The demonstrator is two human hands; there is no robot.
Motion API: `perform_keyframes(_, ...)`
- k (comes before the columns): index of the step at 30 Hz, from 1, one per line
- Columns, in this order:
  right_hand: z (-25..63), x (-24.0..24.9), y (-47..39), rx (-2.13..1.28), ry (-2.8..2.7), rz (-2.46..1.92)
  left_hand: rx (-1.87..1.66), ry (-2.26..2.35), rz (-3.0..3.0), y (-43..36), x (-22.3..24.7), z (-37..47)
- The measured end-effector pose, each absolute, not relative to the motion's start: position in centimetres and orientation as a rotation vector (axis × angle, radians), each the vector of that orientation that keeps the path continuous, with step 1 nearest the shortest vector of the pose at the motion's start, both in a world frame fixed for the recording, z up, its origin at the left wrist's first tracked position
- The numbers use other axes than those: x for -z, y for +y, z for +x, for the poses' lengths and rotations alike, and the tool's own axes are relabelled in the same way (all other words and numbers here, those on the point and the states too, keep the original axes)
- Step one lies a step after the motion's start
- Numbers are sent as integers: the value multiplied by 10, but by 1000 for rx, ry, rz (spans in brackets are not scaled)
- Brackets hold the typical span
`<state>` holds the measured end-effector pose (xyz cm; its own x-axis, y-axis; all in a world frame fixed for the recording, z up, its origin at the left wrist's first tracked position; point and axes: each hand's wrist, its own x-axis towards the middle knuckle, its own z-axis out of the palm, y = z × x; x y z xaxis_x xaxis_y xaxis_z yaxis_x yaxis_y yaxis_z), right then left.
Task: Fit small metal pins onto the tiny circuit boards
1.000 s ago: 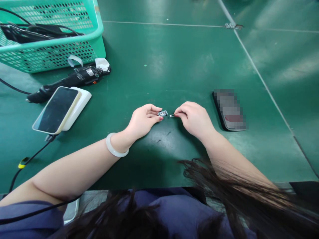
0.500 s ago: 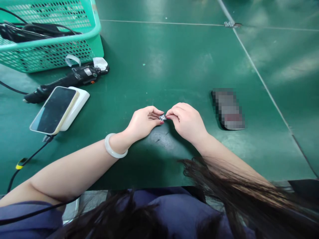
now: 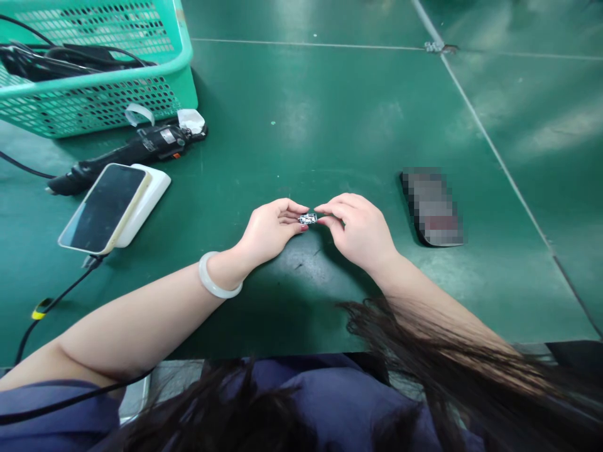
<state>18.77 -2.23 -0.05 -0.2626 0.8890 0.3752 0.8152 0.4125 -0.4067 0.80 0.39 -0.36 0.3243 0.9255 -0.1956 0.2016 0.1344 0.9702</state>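
Note:
My left hand (image 3: 271, 231) holds a small silver-and-dark part (image 3: 308, 218) between its thumb and fingertips, a little above the middle of the green table. The part resembles a tiny circuit board or metal fitting; its exact kind is too small to make out. At the part's right end is my right hand (image 3: 360, 232), its thumb and forefinger parted. Whether the right thumb touches the part is hard to see. A pale bangle (image 3: 214, 276) circles my left wrist.
On the left, a phone (image 3: 104, 207) leans on a white block (image 3: 149, 201). Behind them lies a black corded power tool (image 3: 136, 149), beside a green basket (image 3: 94, 100) holding dark cables. A pixelated dark object (image 3: 431, 207) lies on the right of the green table (image 3: 292, 307).
My right fingertips have come apart from their pinch at the part's right end. More of the part now shows. My left hand has barely moved.

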Motion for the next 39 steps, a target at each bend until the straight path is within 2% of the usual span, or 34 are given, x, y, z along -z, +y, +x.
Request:
perform_keyframes(15, 185, 7, -20, -210, -2139, -1431, -756, 1115, 1270, 5, 3, 7)
perform_keyframes(26, 172, 8, -22, -259, -2016, -1443, -873, 901, 812, 1, 3, 11)
perform_keyframes(34, 157, 12, -26, -296, -2053, -1400, -838, 1017, 684, -10, -5, 7)
perform_keyframes(39, 164, 14, -24, -410, -2076, -1342, -741, 1205, 935, -20, -11, -30)
